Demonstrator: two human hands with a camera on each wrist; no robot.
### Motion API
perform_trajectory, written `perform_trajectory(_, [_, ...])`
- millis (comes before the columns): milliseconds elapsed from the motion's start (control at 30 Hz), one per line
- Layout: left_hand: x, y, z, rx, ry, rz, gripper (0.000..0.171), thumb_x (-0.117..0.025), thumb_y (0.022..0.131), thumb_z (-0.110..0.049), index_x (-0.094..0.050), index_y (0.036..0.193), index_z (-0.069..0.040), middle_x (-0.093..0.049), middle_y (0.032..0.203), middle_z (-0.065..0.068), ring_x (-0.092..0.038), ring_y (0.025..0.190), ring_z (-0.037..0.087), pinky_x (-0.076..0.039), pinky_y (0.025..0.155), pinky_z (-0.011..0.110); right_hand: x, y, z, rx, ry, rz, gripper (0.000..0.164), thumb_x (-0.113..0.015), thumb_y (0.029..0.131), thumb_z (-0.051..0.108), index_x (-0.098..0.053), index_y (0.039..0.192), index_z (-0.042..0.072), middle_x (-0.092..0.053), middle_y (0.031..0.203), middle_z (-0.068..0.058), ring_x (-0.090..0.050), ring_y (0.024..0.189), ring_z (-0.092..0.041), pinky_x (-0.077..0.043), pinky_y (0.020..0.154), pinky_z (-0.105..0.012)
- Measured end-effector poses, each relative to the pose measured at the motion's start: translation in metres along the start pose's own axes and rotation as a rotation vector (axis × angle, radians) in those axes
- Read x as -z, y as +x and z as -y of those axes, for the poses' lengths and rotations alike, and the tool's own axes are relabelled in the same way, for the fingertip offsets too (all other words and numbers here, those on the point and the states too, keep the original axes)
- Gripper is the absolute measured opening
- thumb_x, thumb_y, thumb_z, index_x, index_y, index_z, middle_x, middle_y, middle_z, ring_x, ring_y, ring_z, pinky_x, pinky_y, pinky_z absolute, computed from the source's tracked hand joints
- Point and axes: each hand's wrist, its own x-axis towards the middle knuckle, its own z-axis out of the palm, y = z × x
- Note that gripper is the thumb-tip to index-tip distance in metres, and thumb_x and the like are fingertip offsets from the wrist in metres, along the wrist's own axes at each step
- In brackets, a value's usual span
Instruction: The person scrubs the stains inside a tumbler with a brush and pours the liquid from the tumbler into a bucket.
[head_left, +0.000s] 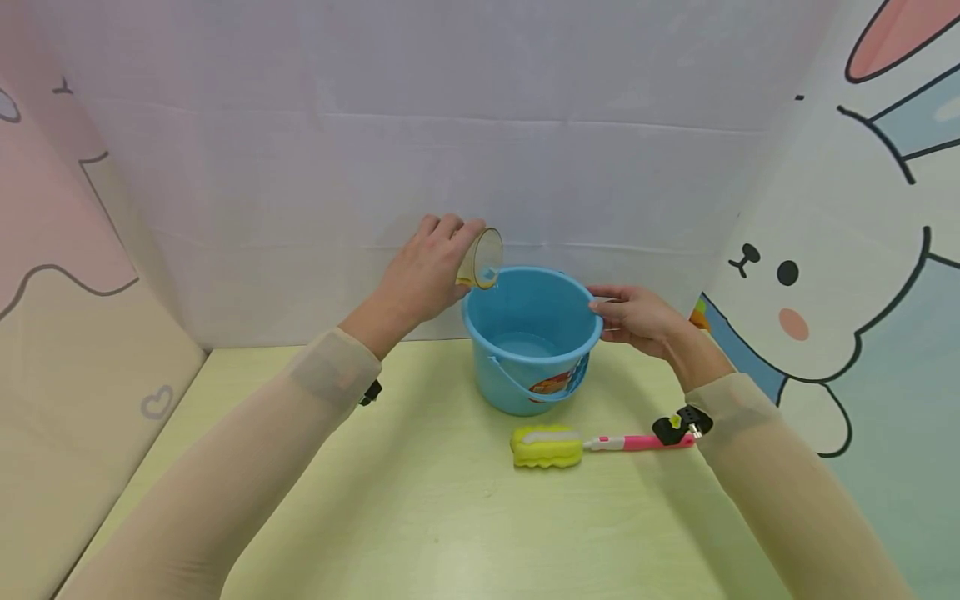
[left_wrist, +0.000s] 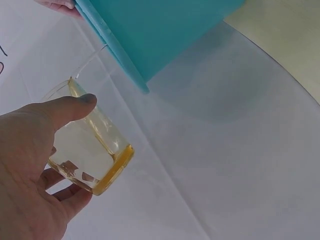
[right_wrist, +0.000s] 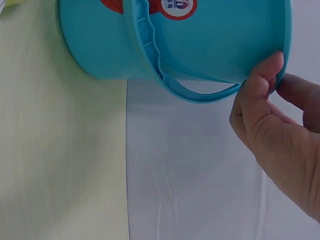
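Note:
My left hand point(head_left: 429, 271) grips a clear amber-tinted glass point(left_wrist: 95, 145), tilted with its mouth toward a blue bucket point(head_left: 487, 379). In the left wrist view a thin stream of clear liquid runs from the glass's lip to the bucket's rim point(left_wrist: 112, 50). A little clear liquid point(head_left: 528, 344) lies at the bottom of the bucket, which stands upright on the table. At the bucket's right side my right hand point(head_left: 637, 319) pinches the rim between thumb and fingers, as the right wrist view shows. The bucket's handle point(right_wrist: 150, 45) hangs down on the near side.
A sponge brush with a yellow head point(head_left: 547, 450) and a pink and white handle point(head_left: 637, 442) lies in front of the bucket, partly under the right wrist. White cloth point(head_left: 300, 183) hangs behind the table point(head_left: 420, 517); printed panels stand at both sides.

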Motion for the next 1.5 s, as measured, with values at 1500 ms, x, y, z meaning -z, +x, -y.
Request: perform_trajectory(1500, [0.002,0.0038,-0.0047,-0.039,0.046,-0.016,0.082,-0.09,0.086,-0.015,-0.046,0.155,-0.012,-0.056,0.14,0.018,-0.048,0.132,0.039,-0.054,0.102,0.046,0.0028,-0.0028,0.001,-0.006,0.009,0.014,0.059,-0.056,0.112,0.02,-0.035,0.164,0.003,-0.063,0.129,-0.016,-0.07,0.097,-0.019,-0.061,0.088,-0.031])
